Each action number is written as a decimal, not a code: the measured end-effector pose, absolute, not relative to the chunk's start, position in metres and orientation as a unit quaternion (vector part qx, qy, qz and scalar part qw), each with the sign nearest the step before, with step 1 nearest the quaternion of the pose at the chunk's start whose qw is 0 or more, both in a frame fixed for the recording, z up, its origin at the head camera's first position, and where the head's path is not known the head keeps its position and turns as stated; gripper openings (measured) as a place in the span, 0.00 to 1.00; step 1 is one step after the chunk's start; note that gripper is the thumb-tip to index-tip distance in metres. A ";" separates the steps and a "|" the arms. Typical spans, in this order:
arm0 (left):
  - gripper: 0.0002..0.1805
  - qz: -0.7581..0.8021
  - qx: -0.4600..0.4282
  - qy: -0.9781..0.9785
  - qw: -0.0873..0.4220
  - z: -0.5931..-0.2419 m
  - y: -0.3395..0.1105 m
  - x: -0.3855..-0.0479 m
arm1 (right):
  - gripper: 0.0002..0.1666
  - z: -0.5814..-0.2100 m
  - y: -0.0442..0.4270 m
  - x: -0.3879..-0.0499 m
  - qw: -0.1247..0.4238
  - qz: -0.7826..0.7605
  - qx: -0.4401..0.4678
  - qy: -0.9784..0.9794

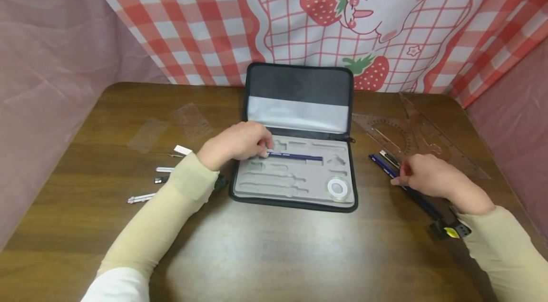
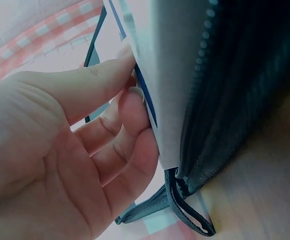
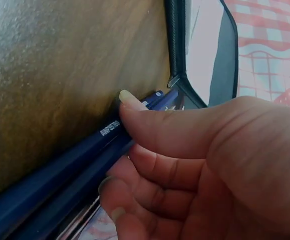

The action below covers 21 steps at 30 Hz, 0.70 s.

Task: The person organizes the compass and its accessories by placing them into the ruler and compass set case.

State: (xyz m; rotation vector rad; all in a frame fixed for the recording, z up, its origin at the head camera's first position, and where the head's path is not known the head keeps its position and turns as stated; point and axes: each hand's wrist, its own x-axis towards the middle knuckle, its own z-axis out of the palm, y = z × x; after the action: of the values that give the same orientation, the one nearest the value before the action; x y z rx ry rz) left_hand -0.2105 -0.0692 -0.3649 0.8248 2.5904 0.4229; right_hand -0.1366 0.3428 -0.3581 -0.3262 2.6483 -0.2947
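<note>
We are seeing the left hand (image 1: 237, 142) bending its fingers at one end of a blue pencil (image 1: 299, 156), thumb and fingertips bunching together there; we are not managing to tell whether they are pinching it or only pressing. The pencil is lying just right of those fingertips, along a hollow in the grey tray (image 1: 316, 172), presumably because the long groove is suiting its shape and keeping it from rolling. Across from it, the right hand (image 1: 432, 178) is curling its thumb over and fingers behind the loose blue pencils (image 1: 382, 165), pinching at least one near its far end, which is probably giving better control than a whole-palm grip. The open zip case (image 1: 295, 87) is standing between both hands, likely so that each is reaching the tray easily; its lid is leaning up beyond them. Right of the left hand, a white ring (image 1: 338, 189) is filling a round corner hollow. Beyond the right hand, clear triangles (image 1: 445, 142) are lying flat, while left of the left hand we are finding a silver compass (image 1: 141, 198) and an eraser (image 1: 183, 150), apparently being kept aside
</note>
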 end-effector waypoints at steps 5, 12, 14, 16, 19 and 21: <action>0.07 0.148 0.305 0.921 0.192 -0.365 -0.070 -0.211 | 0.11 -0.352 0.340 -0.136 0.203 -0.103 -0.132 0.965; 0.08 0.142 0.323 0.918 0.182 -0.365 -0.071 -0.213 | 0.08 -0.338 0.316 -0.142 0.118 -0.123 -0.153 0.973; 0.08 0.140 0.326 0.918 0.179 -0.364 -0.071 -0.213 | 0.08 -0.336 0.302 -0.143 0.098 -0.137 -0.172 0.970; 0.08 0.139 0.329 0.918 0.175 -0.364 -0.071 -0.213 | 0.07 -0.336 0.286 -0.144 0.085 -0.156 -0.198 0.964; 0.08 0.143 0.336 0.915 0.172 -0.364 -0.071 -0.214 | 0.06 -0.339 0.264 -0.147 0.072 -0.176 -0.249 0.950; 0.08 0.150 0.341 0.912 0.176 -0.364 -0.071 -0.213 | 0.06 -0.341 0.250 -0.149 0.072 -0.184 -0.276 0.941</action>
State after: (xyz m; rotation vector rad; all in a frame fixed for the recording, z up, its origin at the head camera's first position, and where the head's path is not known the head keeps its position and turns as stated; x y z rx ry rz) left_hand -0.2131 -0.0706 -0.3644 0.9645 2.5820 0.4239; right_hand -0.1486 0.2503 -0.3413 -0.8300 2.8261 -0.5523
